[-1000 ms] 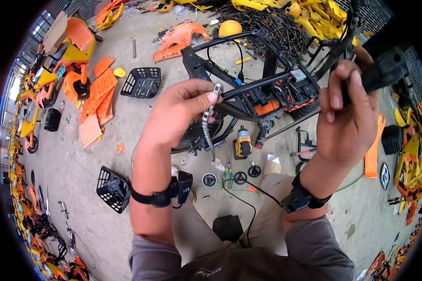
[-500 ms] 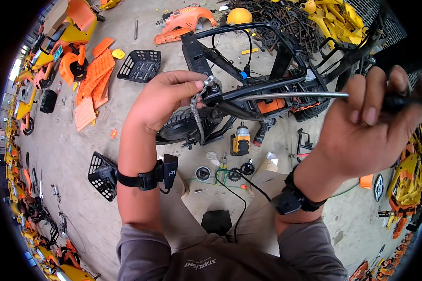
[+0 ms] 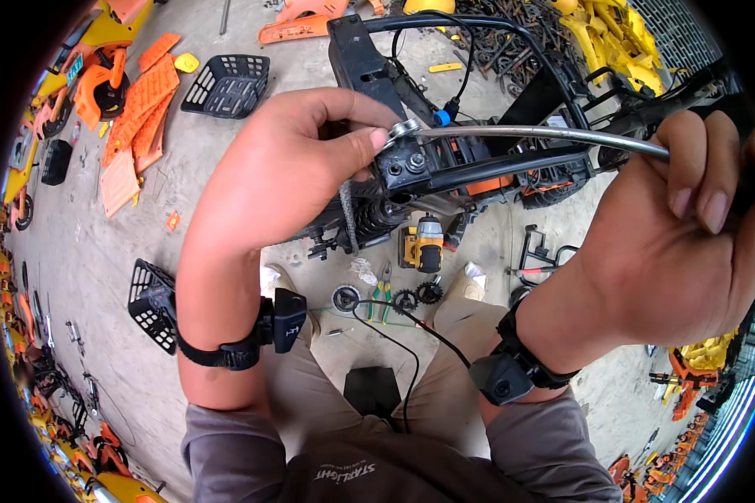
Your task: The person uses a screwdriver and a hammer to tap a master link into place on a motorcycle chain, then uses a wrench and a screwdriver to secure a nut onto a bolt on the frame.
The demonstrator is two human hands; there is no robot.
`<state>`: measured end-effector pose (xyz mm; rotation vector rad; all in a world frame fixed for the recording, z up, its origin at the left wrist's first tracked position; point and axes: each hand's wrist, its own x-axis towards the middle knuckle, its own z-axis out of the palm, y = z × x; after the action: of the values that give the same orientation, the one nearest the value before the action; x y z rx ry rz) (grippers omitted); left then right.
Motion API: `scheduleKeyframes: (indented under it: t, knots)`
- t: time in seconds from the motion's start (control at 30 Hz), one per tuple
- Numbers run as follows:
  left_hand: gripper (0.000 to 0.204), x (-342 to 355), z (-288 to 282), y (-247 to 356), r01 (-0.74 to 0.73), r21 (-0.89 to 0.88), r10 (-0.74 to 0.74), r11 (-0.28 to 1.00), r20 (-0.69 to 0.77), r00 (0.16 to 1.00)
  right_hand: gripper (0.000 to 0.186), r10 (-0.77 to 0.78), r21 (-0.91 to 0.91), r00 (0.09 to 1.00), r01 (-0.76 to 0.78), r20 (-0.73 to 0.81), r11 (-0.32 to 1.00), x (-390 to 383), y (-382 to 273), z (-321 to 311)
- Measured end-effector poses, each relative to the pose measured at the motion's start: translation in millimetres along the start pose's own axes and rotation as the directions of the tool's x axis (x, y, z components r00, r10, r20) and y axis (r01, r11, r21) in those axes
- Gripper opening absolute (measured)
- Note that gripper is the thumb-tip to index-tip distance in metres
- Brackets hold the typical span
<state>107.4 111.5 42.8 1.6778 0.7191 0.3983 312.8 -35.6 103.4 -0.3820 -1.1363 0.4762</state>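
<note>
My left hand (image 3: 285, 172) is closed, pinching the end of a grey metal chain (image 3: 404, 128) between thumb and fingers. This end sits on a corner of a black vehicle frame (image 3: 512, 168), just above two bolts; another length of chain hangs below my fingers. My right hand (image 3: 646, 243) grips a screwdriver, its dark handle mostly hidden by the fingers and the dark rim. The long steel screwdriver shaft (image 3: 554, 134) points left, its tip at the chain's end beside my left thumb. Whether the tip is inside a link, I cannot tell.
On the concrete floor stands a yellow-and-black power tool (image 3: 422, 245), near green-handled pliers (image 3: 382, 293) and dark sprockets (image 3: 429, 292). Black baskets (image 3: 226, 86) and orange panels (image 3: 147, 109) lie left. Behind the frame are heaps of dark metal parts (image 3: 512, 50) and yellow panels (image 3: 617, 42).
The screwdriver tip has come up to the chain's end, after lying lower across the frame. My left hand has raised and turned that end. The view has shifted.
</note>
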Motion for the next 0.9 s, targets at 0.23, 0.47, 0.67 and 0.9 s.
scheduleKeyframes:
  t: [0.23, 0.47, 0.67, 0.9]
  knots:
    - [0.017, 1.8, -1.3, -11.2, -0.068, -0.086, 0.062, 0.994, -0.073, 0.995, 0.041, 0.035, 0.014, 0.999, -0.036, 0.026, 0.999, -0.5, 11.4, -5.1]
    - [0.022, -6.1, -0.7, -14.5, -0.147, -0.009, 0.147, 0.989, -0.027, 0.989, 0.042, 0.071, 0.048, 0.996, -0.074, 0.054, 0.996, 6.8, 28.5, -13.6]
    - [0.025, -7.4, -4.7, -16.8, -0.181, 0.019, 0.180, 0.983, 0.009, 0.984, 0.042, 0.102, 0.078, 0.991, -0.109, 0.089, 0.991, 12.2, 32.5, -20.3]
    - [0.024, -7.1, -6.4, -19.1, -0.176, 0.010, 0.176, 0.984, -0.001, 0.984, 0.044, 0.130, 0.105, 0.984, -0.142, 0.119, 0.984, 15.1, 37.0, -24.3]
